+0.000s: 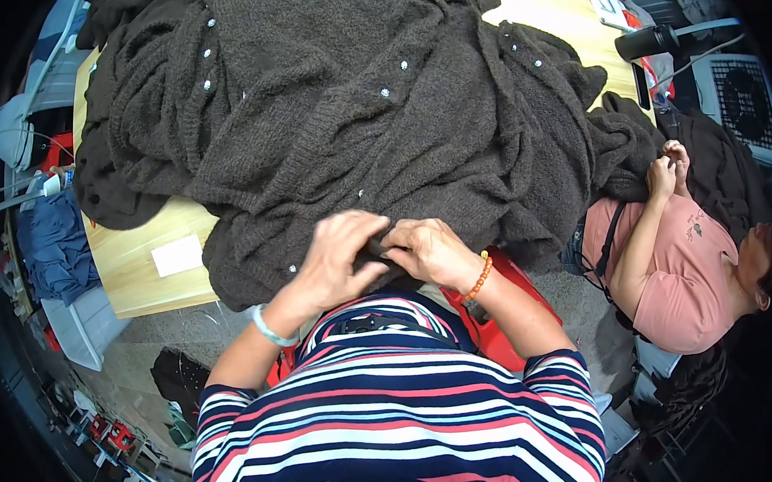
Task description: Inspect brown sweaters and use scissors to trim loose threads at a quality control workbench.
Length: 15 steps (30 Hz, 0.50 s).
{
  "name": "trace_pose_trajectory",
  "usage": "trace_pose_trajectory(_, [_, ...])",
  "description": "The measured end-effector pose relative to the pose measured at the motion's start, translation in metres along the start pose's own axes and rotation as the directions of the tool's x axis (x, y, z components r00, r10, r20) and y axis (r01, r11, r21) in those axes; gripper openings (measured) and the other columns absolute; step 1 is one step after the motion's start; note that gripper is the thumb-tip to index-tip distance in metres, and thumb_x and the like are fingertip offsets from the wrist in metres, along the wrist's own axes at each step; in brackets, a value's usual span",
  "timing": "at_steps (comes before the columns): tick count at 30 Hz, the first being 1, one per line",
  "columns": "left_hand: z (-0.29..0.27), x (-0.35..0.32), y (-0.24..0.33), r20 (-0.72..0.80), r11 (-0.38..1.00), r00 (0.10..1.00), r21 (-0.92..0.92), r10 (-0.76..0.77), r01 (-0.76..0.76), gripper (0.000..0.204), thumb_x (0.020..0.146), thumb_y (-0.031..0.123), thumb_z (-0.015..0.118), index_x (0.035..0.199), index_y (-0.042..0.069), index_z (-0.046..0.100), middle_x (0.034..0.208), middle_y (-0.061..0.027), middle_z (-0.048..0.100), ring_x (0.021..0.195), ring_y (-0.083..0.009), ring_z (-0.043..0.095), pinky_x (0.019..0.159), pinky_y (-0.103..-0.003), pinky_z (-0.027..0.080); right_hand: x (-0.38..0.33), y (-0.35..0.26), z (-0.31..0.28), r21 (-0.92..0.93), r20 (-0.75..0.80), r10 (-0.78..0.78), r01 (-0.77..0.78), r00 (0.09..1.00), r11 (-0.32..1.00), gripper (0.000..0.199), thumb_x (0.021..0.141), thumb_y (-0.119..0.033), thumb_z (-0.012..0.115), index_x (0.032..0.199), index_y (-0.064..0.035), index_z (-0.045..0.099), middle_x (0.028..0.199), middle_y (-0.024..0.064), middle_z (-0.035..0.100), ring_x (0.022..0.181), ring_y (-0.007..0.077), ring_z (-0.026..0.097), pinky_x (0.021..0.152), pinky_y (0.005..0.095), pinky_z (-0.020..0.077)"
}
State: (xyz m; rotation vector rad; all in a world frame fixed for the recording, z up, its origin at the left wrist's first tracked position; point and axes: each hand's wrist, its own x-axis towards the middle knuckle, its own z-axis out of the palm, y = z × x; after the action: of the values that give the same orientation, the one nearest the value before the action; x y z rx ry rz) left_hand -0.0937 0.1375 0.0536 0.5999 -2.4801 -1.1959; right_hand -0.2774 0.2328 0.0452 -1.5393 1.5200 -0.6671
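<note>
A pile of dark brown knit cardigans (324, 89) with sparkly pale buttons spreads over the table and hangs past its near edge. At that near edge my right hand (429, 248) is closed, fingers and thumb pinching a fold of the knit. My left hand (337, 256), slightly blurred, lies on the knit just beside it, thumb apart from the fingers and fingertips close to the right hand's. Whether a small item sits between the fingertips is hidden. A pale bangle (272, 327) circles my left wrist, and an orange bead bracelet (480, 276) my right.
Under the pile is a light wood table (127, 262) with a white paper slip (176, 256). On the right, a person in pink (677, 265) handles dark knit. A red seat (514, 300) is below me; blue cloth (59, 241) is heaped at left. A black lamp-like cylinder (645, 43) stands far right.
</note>
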Motion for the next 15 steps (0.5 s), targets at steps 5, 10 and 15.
trace_pose_trajectory(5, [0.044,-0.014,-0.021,0.06,0.955,0.979,-0.216,-0.196,0.204,0.015,0.072,0.005,0.067,0.085,0.0,0.065,0.077,-0.0126,0.063,0.075,-0.0307,0.061,0.074,-0.037,0.044,-0.011,-0.004,-0.001,0.065,-0.157,-0.081,0.092,0.984,0.994,0.014,0.078,-0.005,0.068,0.091,0.0008,0.067,0.082,0.0153,0.064,0.076,0.0342,0.064,0.068,0.0386,0.0527])
trace_pose_trajectory(10, [0.046,-0.016,-0.018,0.099,0.97,0.98,-0.155,-0.174,0.187,0.008,0.073,0.006,0.067,0.078,0.001,0.064,0.074,-0.0109,0.061,0.076,-0.0299,0.055,0.073,-0.038,0.042,-0.019,0.002,0.004,0.01,-0.099,-0.007,0.008,0.995,1.0,0.012,0.078,-0.003,0.066,0.09,0.0012,0.065,0.084,0.017,0.062,0.079,0.0364,0.063,0.069,0.0413,0.0519])
trace_pose_trajectory(15, [0.046,-0.013,-0.03,0.184,0.952,0.967,-0.22,-0.175,0.214,0.01,0.073,0.007,0.07,0.08,0.001,0.065,0.075,-0.0091,0.061,0.076,-0.026,0.055,0.074,-0.036,0.042,-0.015,-0.001,0.006,0.008,-0.089,-0.054,0.055,0.995,0.998,0.014,0.079,0.0,0.062,0.092,0.0017,0.061,0.088,0.0191,0.061,0.081,0.0392,0.062,0.071,0.0434,0.0516])
